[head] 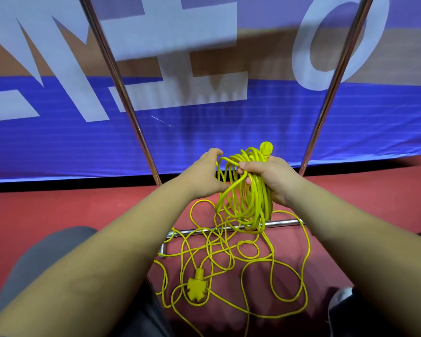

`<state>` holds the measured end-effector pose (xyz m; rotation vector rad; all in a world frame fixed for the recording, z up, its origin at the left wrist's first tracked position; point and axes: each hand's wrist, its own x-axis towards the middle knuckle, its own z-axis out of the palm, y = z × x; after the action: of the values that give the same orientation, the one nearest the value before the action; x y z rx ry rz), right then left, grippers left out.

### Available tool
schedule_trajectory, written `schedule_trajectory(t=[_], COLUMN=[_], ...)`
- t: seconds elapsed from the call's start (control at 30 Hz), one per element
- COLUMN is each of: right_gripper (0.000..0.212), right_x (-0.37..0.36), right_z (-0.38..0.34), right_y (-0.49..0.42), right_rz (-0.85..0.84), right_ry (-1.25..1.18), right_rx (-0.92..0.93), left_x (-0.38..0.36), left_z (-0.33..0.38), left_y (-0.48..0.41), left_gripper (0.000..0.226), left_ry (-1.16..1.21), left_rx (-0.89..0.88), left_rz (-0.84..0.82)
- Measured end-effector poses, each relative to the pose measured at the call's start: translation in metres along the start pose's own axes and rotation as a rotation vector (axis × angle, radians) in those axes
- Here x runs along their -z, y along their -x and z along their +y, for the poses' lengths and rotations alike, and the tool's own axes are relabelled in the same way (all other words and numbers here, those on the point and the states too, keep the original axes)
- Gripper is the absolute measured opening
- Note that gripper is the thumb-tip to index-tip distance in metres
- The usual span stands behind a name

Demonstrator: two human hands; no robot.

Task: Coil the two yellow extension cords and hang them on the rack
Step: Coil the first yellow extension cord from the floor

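Observation:
My right hand (267, 176) grips a bundle of yellow cord loops (250, 203) at its top, and a yellow plug (266, 150) sticks up behind the fingers. My left hand (204, 173) curls round one strand at the left side of the coil. Below the coil, loose yellow cord (229, 259) lies tangled on the red floor, ending in a yellow multi-outlet socket (197, 287). The rack shows as two slanted chrome poles (122, 93) (336, 81) and a low chrome base bar (277, 223) under the coil. I cannot tell the two cords apart in the tangle.
A blue banner (204, 137) with large white letters hangs behind the rack. Red floor (58, 210) spreads on both sides. My knees in grey trousers (46, 251) sit at the lower left, and a shoe (343, 302) at the lower right.

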<state>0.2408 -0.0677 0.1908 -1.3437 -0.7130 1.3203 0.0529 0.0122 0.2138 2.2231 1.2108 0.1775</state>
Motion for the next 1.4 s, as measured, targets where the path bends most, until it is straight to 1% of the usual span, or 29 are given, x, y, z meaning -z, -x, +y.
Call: schedule_trajectory(t=[0.03, 0.07, 0.1, 0.13, 0.17, 0.2, 0.27, 0.37, 0.4, 0.5, 0.57, 0.63, 0.7, 0.77, 0.83, 0.87, 0.9, 0.97, 1.0, 1.03, 1.07, 1.13, 1.17, 1.2, 1.23, 1.27, 1.3, 1.37, 1.4], right_gripper=[0.011, 0.011, 0.011, 0.011, 0.011, 0.012, 0.012, 0.013, 0.015, 0.024, 0.025, 0.017, 0.011, 0.010, 0.009, 0.008, 0.007, 0.008, 0.008, 0.008, 0.009, 0.009, 0.006, 0.005, 0.007, 0.007, 0.007, 0.009, 0.008], right_x=[-0.001, -0.003, -0.003, -0.005, -0.005, -0.005, -0.002, 0.005, 0.006, 0.007, 0.005, 0.002, -0.002, -0.004, -0.005, -0.006, -0.006, -0.007, -0.006, -0.006, -0.006, -0.008, -0.011, -0.013, -0.014, -0.014, -0.013, -0.009, -0.005], right_z=[0.000, -0.001, -0.001, -0.002, -0.002, -0.003, -0.002, 0.001, 0.001, 0.002, 0.002, 0.001, 0.001, 0.001, -0.001, -0.003, -0.006, -0.012, -0.015, -0.018, -0.021, -0.028, -0.032, -0.035, -0.038, -0.041, -0.044, -0.049, -0.051], right_y=[0.001, 0.002, 0.002, 0.003, 0.003, 0.003, 0.000, -0.005, -0.006, -0.005, -0.004, -0.002, 0.000, 0.003, 0.006, 0.007, 0.008, 0.008, 0.009, 0.011, 0.013, 0.021, 0.026, 0.030, 0.033, 0.036, 0.038, 0.042, 0.042], right_rz=[0.002, 0.007, 0.016, 0.032, 0.053, 0.078, 0.135, 0.197, 0.206, 0.185, 0.149, 0.107, 0.077, 0.048, 0.013, 0.001, -0.011, -0.056, -0.089, -0.131, -0.188, -0.328, -0.398, -0.462, -0.518, -0.566, -0.603, -0.637, -0.630], right_ry=[-0.005, -0.007, -0.011, -0.011, -0.007, -0.004, -0.020, -0.070, -0.084, -0.160, -0.221, -0.229, -0.179, -0.117, -0.057, -0.036, -0.022, -0.005, 0.003, 0.015, 0.037, 0.089, 0.106, 0.116, 0.117, 0.108, 0.093, 0.088, 0.113], right_rx=[0.001, 0.004, 0.008, 0.012, 0.018, 0.027, 0.040, 0.039, 0.029, -0.006, -0.052, -0.075, -0.078, -0.075, -0.078, -0.084, -0.090, -0.100, -0.106, -0.113, -0.118, -0.127, -0.138, -0.153, -0.174, -0.195, -0.213, -0.228, -0.223], left_x=[-0.002, -0.003, -0.002, 0.000, 0.002, 0.006, 0.008, 0.006, 0.004, -0.009, -0.017, -0.025, -0.030, -0.028, -0.017, -0.007, 0.004, 0.023, 0.028, 0.031, 0.032, 0.034, 0.035, 0.037, 0.039, 0.041, 0.042, 0.041, 0.038], left_z=[0.002, 0.007, 0.014, 0.020, 0.028, 0.036, 0.042, 0.033, 0.029, 0.023, 0.025, 0.028, 0.032, 0.033, 0.030, 0.027, 0.025, 0.018, 0.014, 0.008, 0.002, -0.006, -0.008, -0.008, -0.007, -0.006, -0.004, 0.003, 0.006], left_y=[0.000, 0.003, 0.005, 0.007, 0.011, 0.016, 0.023, 0.033, 0.034, 0.028, 0.024, 0.023, 0.024, 0.025, 0.025, 0.024, 0.024, 0.022, 0.021, 0.019, 0.016, 0.012, 0.010, 0.010, 0.009, 0.008, 0.009, 0.010, 0.010], left_gripper=[0.087, 0.069, 0.044, 0.022, 0.010, 0.015, 0.023, 0.017, 0.014, 0.010, 0.006, 0.004, 0.009, 0.016, 0.022, 0.026, 0.032, 0.051, 0.065, 0.079, 0.095, 0.125, 0.133, 0.135, 0.131, 0.121, 0.105, 0.068, 0.055], left_ry=[-0.014, -0.047, -0.057, 0.000, 0.111, 0.233, 0.354, 0.402, 0.414, 0.406, 0.425, 0.468, 0.514, 0.503, 0.353, 0.222, 0.055, -0.280, -0.353, -0.353, -0.324, -0.264, -0.229, -0.175, -0.093, -0.004, 0.073, 0.104, 0.081], left_rx=[0.031, 0.067, 0.098, 0.123, 0.150, 0.175, 0.167, -0.049, -0.084, -0.091, -0.091, -0.031, 0.094, 0.204, 0.239, 0.232, 0.217, 0.172, 0.139, 0.090, 0.030, -0.084, -0.141, -0.205, -0.270, -0.322, -0.346, -0.342, -0.335], left_rz=[0.019, 0.028, 0.016, -0.015, -0.068, -0.133, -0.253, -0.299, -0.283, -0.156, -0.146, -0.139, -0.127, -0.212, -0.323, -0.327, -0.275, -0.049, 0.045, 0.084, 0.060, -0.061, -0.118, -0.169, -0.218, -0.256, -0.278, -0.238, -0.189])
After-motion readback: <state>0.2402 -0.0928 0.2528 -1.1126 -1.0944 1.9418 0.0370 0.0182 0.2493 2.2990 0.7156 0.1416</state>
